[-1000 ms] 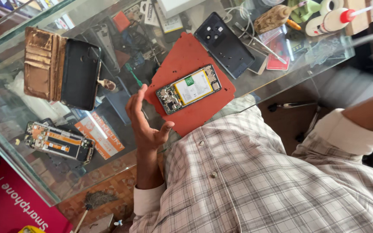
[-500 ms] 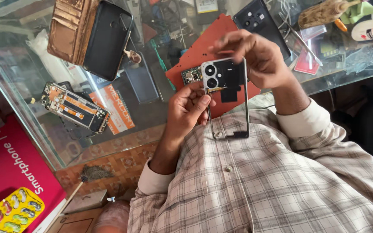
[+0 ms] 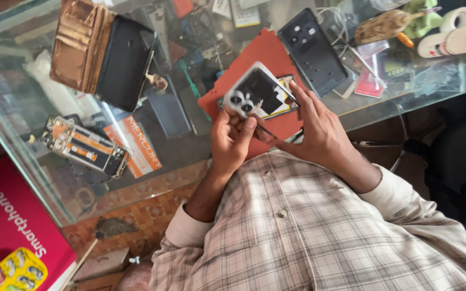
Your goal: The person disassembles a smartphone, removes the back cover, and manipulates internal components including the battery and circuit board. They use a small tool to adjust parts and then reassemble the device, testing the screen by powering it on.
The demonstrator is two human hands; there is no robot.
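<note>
Glass table (image 3: 44,178): fills upper two thirds of frame; cluttered, transparent, items also visible beneath it.
Red mat (image 3: 268,54): upper centre, on the glass; an opened phone (image 3: 282,108) lies on it, mostly hidden.
Back cover (image 3: 257,92): centre, white rim, dark inside, camera rings at its lower left; held tilted above the opened phone.
Left hand (image 3: 232,141): thumb and forefinger pinch the cover's lower edge near the rings.
Right hand (image 3: 319,132): fingers spread along the cover's right edge, steadying it.
Technique (judgement): grip by edges only, keep cover level, lower it square onto the phone, avoid flexing.
Other: dark phone (image 3: 311,51) upper right; brown wallet (image 3: 79,46) upper left; bare phone frame (image 3: 84,146) left; glue bottle (image 3: 451,37) far right.
Room: red box (image 3: 12,226) lower left; black chair (image 3: 459,178) right.
</note>
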